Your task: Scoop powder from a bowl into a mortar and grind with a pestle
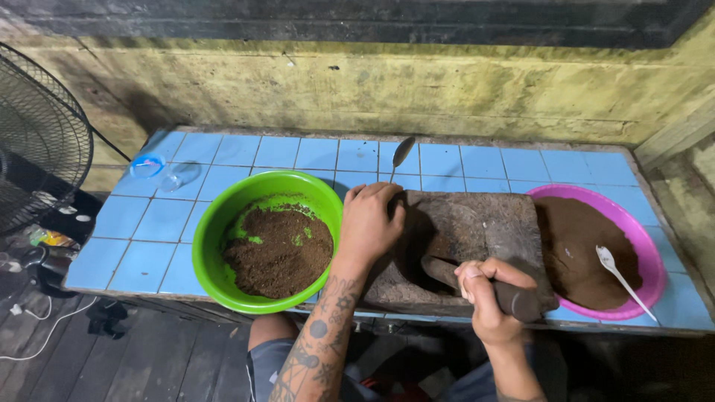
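Grinding slab [477, 223] lying centre frame on the tiled bench [298, 152], between both hands.
Right hand [488, 294] clenching the roller [521, 301], long axis running lower right; left hand [370, 223] gripping a spoon [401, 155], nearer the green bowl [216, 223].

Glossy green plastic bowl [216, 246] at nine o'clock; rough matt stone slab [491, 223] at centre; glossy pink plastic basin [648, 246] at three; smooth blue tiles [298, 152].
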